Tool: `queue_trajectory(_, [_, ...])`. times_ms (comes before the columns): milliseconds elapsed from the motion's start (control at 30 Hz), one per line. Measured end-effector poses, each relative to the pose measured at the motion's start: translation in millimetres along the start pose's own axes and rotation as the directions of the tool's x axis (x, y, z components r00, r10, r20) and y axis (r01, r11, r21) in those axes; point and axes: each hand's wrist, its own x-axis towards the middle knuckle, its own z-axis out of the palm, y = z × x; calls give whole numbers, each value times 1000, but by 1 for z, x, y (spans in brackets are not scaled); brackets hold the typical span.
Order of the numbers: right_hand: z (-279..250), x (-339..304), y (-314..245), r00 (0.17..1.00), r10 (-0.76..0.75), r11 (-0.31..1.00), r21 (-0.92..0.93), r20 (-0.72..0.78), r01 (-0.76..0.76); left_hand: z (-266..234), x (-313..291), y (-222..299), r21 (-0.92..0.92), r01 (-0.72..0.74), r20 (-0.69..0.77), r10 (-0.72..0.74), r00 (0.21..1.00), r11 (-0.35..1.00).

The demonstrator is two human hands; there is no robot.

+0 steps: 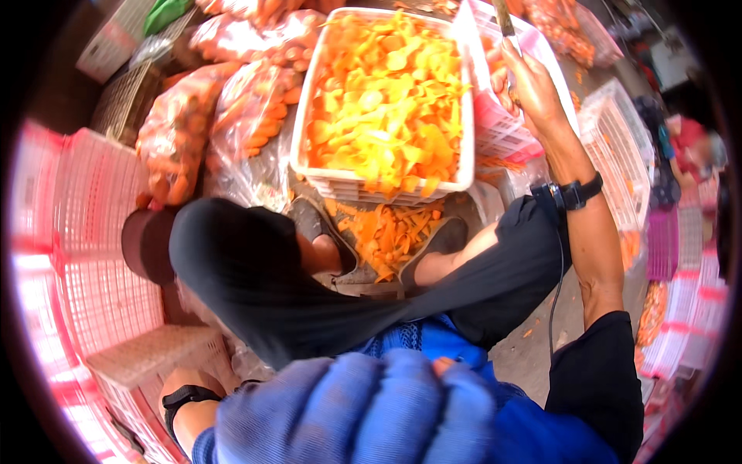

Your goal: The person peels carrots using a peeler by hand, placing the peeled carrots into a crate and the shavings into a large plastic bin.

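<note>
Peeling or slicing carrots, by the look of it: right hand (533, 89) raised at upper right, fingers closed round a knife (504, 17) whose blade runs out of the frame's top edge. Left hand (363, 410) at lower centre, in a blue glove, curled shut close to the lens, perhaps round a carrot, though hidden. White crate (386, 184) heaped with orange slices at top centre; peelings (390, 232) below it. Bagged carrots (232, 116) upper left. Next calls for bringing blade to the gloved hand.

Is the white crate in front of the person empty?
No: the white crate is heaped with orange and yellow carrot slices, and more slices lie on the ground beside it.
</note>
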Motion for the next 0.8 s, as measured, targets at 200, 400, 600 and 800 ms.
queue_trajectory(200, [45,-3,6,989,100,995,-8,109,-99,19,-18,-10,55,148,-165,-137,977,987])
queue_trajectory(400, [81,12,9,982,152,985,69,109,-160,-14,-19,-33,62,164,-41,-161,986,985])
queue_trajectory(600, [89,22,21,967,222,964,119,124,-237,14,-11,-134,-33,216,-19,-217,976,976])
queue_trajectory(800, [77,37,25,968,212,969,102,133,-226,194,-124,-313,-147,817,295,-763,575,558])
